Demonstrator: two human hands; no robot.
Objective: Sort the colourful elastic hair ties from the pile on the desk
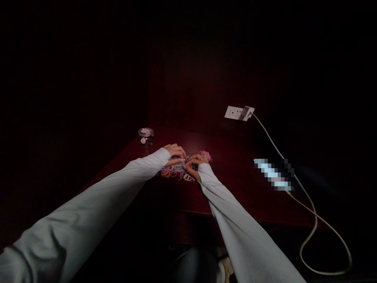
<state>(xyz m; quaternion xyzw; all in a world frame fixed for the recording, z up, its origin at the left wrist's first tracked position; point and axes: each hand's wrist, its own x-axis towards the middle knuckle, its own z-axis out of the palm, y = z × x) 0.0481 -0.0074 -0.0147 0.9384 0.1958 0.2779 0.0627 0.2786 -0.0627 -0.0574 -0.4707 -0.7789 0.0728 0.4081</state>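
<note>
A loose pile of small colourful hair ties (pixel 174 173) lies on the dark red table, in purple, pink, orange and yellow. Over its left side is my left hand (pixel 176 152), fingers bent and thumb drawn in towards them. My right hand (pixel 194 163) comes in from the right, its thumb and fingers closed together at the pile. Both sets of fingertips almost meet in the middle of the ties. Whatever is pinched there is too small to make out. A bunch of pink ties (pixel 206 155) sits just behind my right hand.
A clear round jar (pixel 146 137) with pink and white pieces on its lid stands at the back left. A blurred-out phone (pixel 272 175) lies to the right, its white cable (pixel 315 212) running to a charger (pixel 247 113) in the wall socket (pixel 234 113). The table's front edge (pixel 194 212) is near me.
</note>
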